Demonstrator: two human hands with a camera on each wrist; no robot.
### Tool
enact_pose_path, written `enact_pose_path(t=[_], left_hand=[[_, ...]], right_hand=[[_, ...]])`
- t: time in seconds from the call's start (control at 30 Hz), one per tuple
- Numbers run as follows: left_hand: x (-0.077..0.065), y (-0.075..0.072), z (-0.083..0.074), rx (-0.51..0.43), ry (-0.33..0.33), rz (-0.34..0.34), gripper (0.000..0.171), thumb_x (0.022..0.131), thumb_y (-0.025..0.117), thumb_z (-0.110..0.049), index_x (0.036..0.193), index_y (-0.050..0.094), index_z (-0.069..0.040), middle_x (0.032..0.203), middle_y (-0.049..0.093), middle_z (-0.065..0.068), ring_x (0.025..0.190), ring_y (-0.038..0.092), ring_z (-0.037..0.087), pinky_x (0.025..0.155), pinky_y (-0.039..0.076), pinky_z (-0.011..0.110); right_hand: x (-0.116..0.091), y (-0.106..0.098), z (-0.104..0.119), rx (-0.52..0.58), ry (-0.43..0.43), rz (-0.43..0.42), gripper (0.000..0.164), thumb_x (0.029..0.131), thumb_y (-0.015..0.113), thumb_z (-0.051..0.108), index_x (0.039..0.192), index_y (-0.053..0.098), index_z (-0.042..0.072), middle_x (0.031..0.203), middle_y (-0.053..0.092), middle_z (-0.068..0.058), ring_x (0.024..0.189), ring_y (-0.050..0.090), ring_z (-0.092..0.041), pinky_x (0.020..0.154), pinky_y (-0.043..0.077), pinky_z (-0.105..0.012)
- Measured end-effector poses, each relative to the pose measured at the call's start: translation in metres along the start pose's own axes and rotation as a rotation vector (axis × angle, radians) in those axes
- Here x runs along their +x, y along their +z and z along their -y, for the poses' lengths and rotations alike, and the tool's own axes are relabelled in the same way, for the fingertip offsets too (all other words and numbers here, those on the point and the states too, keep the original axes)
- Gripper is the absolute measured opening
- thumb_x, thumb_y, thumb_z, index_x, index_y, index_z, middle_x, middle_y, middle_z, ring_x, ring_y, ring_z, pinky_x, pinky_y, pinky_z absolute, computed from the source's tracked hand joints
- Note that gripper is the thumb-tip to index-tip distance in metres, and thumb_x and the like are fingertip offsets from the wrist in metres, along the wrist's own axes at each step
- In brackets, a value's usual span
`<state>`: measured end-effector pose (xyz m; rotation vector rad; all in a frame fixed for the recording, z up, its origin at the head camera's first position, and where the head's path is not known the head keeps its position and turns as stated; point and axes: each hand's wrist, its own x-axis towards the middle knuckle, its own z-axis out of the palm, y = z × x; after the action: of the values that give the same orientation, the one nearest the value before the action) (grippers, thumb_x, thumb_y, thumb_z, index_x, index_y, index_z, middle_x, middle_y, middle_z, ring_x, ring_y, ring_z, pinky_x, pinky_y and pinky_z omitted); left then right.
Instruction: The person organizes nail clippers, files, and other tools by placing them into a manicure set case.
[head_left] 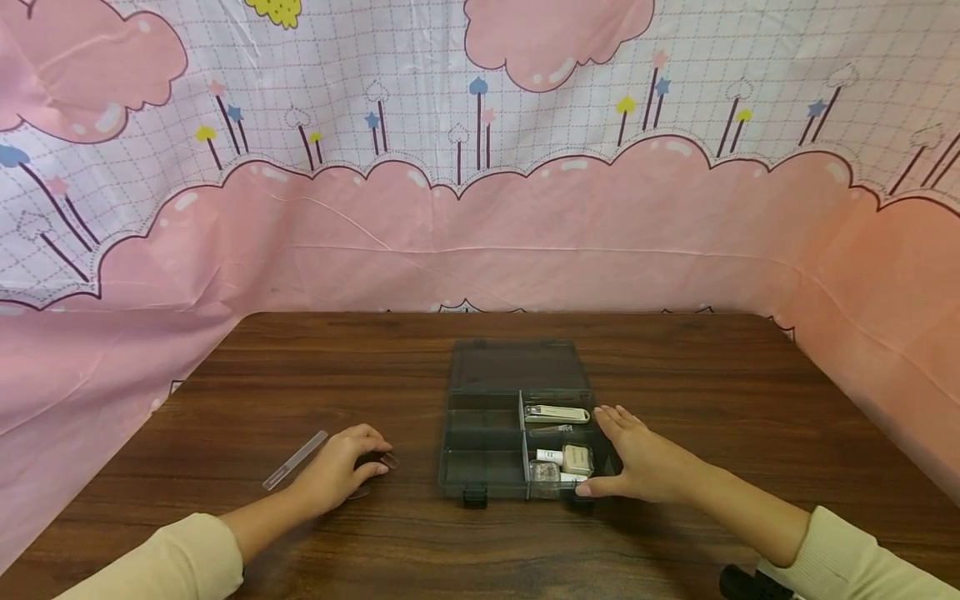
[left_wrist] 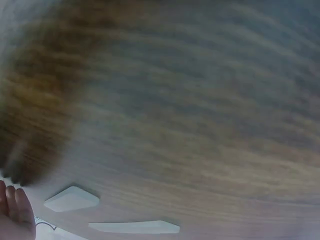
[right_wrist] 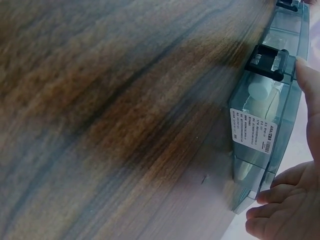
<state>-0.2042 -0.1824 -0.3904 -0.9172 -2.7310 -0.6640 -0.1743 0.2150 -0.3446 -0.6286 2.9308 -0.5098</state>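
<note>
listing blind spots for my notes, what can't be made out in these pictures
Head: the full shape of the clear piece by the left hand, partly hidden by the fingers.
Head: the black object by the right sleeve, cut off by the bottom edge.
Right wrist: fine print on the white label, too small.
Left wrist: tabletop detail, blurred.

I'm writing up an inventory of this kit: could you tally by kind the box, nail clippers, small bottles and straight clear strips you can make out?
Box: 1
Nail clipper: 1
Small bottles: 2 (beige bottle, clear bottle)
Straight clear strip: 1
Total: 5
Not counted: small item below the clipper, too unclear to name.
</note>
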Motion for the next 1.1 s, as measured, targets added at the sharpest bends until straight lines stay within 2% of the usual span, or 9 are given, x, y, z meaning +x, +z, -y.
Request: enact_pose_path(t=[0.43,0.67,1.1], left_hand=[[0.0036,-0.0027,0.0032,-0.038,-0.01,0.004,0.008,0.078,0.071,-0.009,0.085,0.068,-0.009,0.09,0.061,-0.003,0.083,0.063,0.016,0.073,0.054,0.025],[0.0034,-0.001,0.003,-0.032,-0.038,-0.002,0.006,0.077,0.072,-0.01,0.082,0.068,-0.01,0.088,0.061,-0.004,0.083,0.063,0.016,0.073,0.054,0.026],[0.0066,0.001,0.0016,-0.057,-0.025,-0.02,0.006,0.077,0.072,-0.011,0.08,0.067,-0.01,0.084,0.063,-0.003,0.077,0.061,0.011,0.068,0.053,0.023]], right_hand=[[0.0003,0.0,0.0005,-0.009,0.008,0.005,0.114,0.069,0.064,0.069,0.14,0.026,-0.013,0.144,0.027,-0.033,0.133,0.022,-0.053,0.101,0.03,-0.065],[-0.0006,0.0006,0.0008,-0.004,-0.006,0.008,0.113,0.07,0.064,0.068,0.139,0.026,-0.014,0.144,0.027,-0.035,0.133,0.021,-0.054,0.101,0.029,-0.065],[-0.0012,0.0016,0.0003,-0.001,-0.003,0.004,0.113,0.07,0.064,0.068,0.14,0.025,-0.013,0.144,0.027,-0.034,0.133,0.022,-0.053,0.101,0.03,-0.064]])
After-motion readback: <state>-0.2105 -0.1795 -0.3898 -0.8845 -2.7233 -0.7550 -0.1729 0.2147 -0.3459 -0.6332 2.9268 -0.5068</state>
